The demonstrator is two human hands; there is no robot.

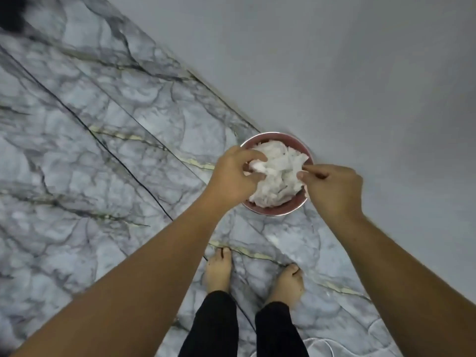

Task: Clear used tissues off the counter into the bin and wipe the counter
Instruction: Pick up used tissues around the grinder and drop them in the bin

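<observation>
Bare forearms point(144, 274), black trousers point(213, 328), bare feet point(219, 271).

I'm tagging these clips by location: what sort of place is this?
Probably indoors in a home: a marble-patterned tile floor meets a plain grey wall, a small pink bin full of tissues stands against it, and the person is barefoot.

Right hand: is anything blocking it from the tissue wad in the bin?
Probably not. The right hand is already at the bin rim, its fingertips pinching the edge of the tissue wad. The bin is open-topped, and the left hand grips the opposite side, not crossing over.
</observation>
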